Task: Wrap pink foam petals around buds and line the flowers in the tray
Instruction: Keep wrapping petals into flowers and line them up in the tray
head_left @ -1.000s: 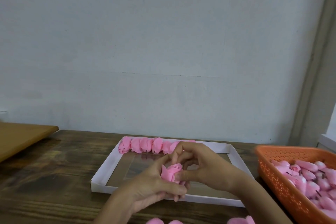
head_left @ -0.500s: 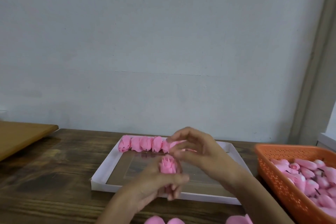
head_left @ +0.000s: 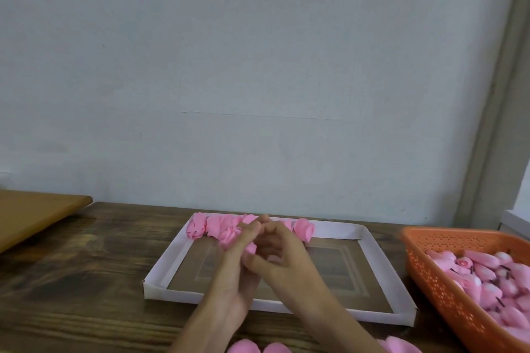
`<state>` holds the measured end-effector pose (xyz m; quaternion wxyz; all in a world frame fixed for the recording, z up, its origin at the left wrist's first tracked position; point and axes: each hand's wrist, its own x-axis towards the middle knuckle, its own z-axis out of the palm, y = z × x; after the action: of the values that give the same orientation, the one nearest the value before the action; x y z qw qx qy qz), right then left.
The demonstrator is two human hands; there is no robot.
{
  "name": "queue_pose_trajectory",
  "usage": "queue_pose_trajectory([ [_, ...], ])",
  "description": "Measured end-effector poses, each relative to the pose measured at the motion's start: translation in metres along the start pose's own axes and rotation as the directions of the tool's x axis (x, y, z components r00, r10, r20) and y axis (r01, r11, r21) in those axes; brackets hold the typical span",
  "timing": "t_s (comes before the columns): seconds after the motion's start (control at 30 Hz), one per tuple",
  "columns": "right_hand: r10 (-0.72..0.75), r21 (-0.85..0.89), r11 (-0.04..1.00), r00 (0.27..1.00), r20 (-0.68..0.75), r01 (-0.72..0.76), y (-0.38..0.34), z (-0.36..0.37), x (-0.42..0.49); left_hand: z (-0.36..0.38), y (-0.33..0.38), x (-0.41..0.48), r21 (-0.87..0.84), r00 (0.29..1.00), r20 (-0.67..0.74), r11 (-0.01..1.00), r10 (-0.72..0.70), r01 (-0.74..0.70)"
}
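And there's the reach! Both hands have gone forward off the middle of the shallow white cardboard tray (head_left: 175,252) and now sit right at its far wall. The left hand (head_left: 238,275) has its fingers (head_left: 249,233) stretched long, pinching the wrapped pink foam flower (head_left: 231,236) at their tips. The flower is touching or just beside the row of finished pink foam flowers (head_left: 200,226), on the outer side of those fingers. The right hand (head_left: 289,264) is tucked against the left with its fingers bent, but motion blur hides whether it has any hold on the foam. The petal it was drawing out half a second ago no longer shows, so wrapping looks done and this one is joining the line. Behind the wrists wait loose pink foam petals (head_left: 246,348), and off the right hand stands the orange plastic basket (head_left: 447,235) of pink buds (head_left: 487,275).
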<state>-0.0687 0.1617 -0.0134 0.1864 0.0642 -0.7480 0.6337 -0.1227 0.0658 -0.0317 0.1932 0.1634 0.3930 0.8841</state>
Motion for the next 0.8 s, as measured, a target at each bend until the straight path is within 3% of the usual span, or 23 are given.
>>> queue_pose_trajectory([
  [0.2,0.103,0.227,0.969,0.995,-0.018,-0.096,-0.005,0.005,-0.004,0.001,0.009,-0.004,0.116,0.994,0.106,0.993,0.007,-0.020],
  [0.43,0.268,0.383,0.857,0.932,0.242,-0.346,-0.016,-0.002,-0.002,-0.006,0.014,-0.006,0.180,0.988,0.145,0.983,-0.050,0.023],
  [0.57,0.373,0.438,0.778,0.892,0.257,-0.451,-0.016,-0.001,-0.001,-0.009,0.014,-0.006,0.195,0.980,0.168,0.978,-0.104,0.071],
  [0.7,0.396,0.496,0.754,0.900,0.182,-0.432,-0.017,0.009,-0.001,-0.007,0.014,-0.001,0.182,0.996,0.074,0.983,-0.054,0.040],
  [0.8,0.318,0.395,0.850,0.937,0.140,-0.348,-0.013,0.012,-0.003,-0.008,0.016,0.001,0.152,1.000,0.000,0.988,-0.025,0.025],
])
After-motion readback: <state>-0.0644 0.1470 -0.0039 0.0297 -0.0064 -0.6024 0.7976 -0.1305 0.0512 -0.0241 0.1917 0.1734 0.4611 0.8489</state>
